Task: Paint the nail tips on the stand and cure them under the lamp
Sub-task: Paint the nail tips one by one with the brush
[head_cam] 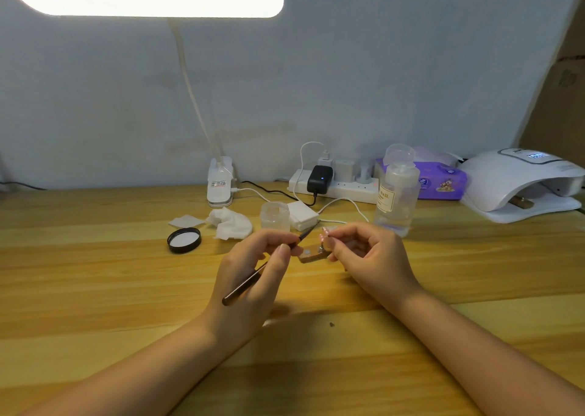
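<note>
A small wooden stand (311, 256) rests on the table between my hands, with a pink nail tip (324, 232) raised on its post. My left hand (253, 276) grips a dark thin brush (243, 286), whose fine point reaches toward the nail tip. My right hand (370, 257) pinches the nail tip and stand post from the right. The white curing lamp (522, 184) sits at the far right against the wall, with another small stand inside its opening.
A small open clear jar (274, 216) and its black lid (184, 240) lie behind my hands, beside cotton pads (231, 222). A clear liquid bottle (397, 191), purple wipes pack (443, 181), power strip (335, 186) with cables and desk lamp base (220, 183) line the wall.
</note>
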